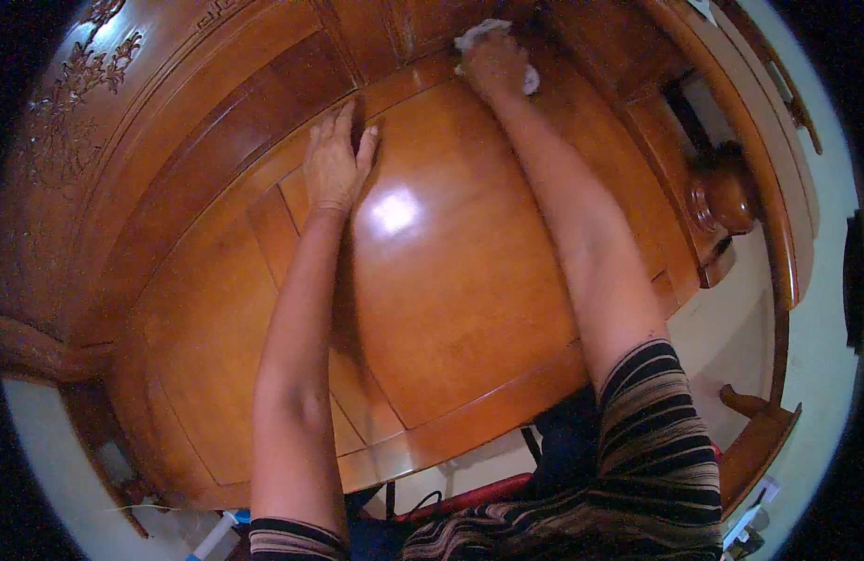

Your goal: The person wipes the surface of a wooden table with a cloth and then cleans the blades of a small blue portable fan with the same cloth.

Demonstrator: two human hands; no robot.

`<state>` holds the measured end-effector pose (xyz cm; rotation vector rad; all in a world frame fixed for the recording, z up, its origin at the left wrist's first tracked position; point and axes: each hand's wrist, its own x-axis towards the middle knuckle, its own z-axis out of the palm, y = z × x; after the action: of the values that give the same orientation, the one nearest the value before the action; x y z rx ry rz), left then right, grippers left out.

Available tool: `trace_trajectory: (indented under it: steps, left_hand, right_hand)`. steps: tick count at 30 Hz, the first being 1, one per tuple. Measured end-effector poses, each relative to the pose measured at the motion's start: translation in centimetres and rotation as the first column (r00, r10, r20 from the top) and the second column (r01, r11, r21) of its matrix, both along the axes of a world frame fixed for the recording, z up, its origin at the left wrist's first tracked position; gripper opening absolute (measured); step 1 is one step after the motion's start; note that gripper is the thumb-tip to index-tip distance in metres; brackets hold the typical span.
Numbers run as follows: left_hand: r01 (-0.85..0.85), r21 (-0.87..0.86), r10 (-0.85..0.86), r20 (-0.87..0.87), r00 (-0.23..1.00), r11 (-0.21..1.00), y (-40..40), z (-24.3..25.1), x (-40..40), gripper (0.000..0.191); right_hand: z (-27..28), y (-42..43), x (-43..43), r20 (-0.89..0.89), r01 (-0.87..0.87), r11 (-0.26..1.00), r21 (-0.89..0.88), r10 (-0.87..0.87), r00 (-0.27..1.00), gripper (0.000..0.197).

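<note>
Before me stretches the polished seat (467, 280) of a wooden bench, with a bright reflection near its middle. My left hand (337, 154) lies on the seat close to the backrest, fingers apart and nothing in it. Farther off, at the back corner by the right armrest, my right hand (498, 66) presses down on a white cloth (484, 31). Parts of the cloth stick out around the fingers; the rest is hidden under the hand.
The carved backrest (123, 119) rises at the left. A curved armrest (775, 210) with a rounded knob (730, 200) stands to the right. Below the seat's front edge are a pale floor (467, 466) and a red object (474, 494). A white-and-blue handle (218, 536) shows at lower left.
</note>
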<state>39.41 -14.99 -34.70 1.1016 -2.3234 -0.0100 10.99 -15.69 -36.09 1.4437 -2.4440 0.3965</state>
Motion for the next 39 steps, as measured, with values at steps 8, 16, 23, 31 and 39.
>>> trace_trajectory:
  steps: [8, 16, 23, 31, 39]
  left_hand:
    - [0.014, -0.031, -0.015, -0.036, 0.999, 0.999, 0.3, 0.9, 1.2, 0.051]
    - [0.098, -0.138, -0.103, -0.031, 0.994, 0.986, 0.7, 1.8, 1.6, 0.049]
    - [0.046, 0.056, -0.047, 0.021, 0.999, 0.997, 1.6, 2.1, 2.0, 0.039]
    - [0.009, -0.016, -0.009, 0.055, 0.998, 1.000, 1.6, 1.7, 2.3, 0.045]
    - [-0.020, -0.017, 0.019, -0.078, 0.997, 1.000, 2.1, 1.9, 2.7, 0.053]
  right_hand:
    - [1.6, 1.3, 11.9, 0.123, -0.251, 0.960, -0.121, 0.265, 0.956, 0.043]
    - [2.1, 4.2, 13.5, 0.081, -0.732, 0.682, -0.012, 0.730, 0.679, 0.034]
    - [3.3, 9.2, 9.5, 0.109, -0.530, 0.844, 0.079, 0.522, 0.846, 0.030]
    - [2.0, 14.0, -5.0, 0.051, 0.187, 0.970, -0.153, -0.182, 0.982, 0.030]
    - [4.7, 3.9, 4.4, 0.288, -0.204, 0.946, 0.250, 0.128, 0.949, 0.040]
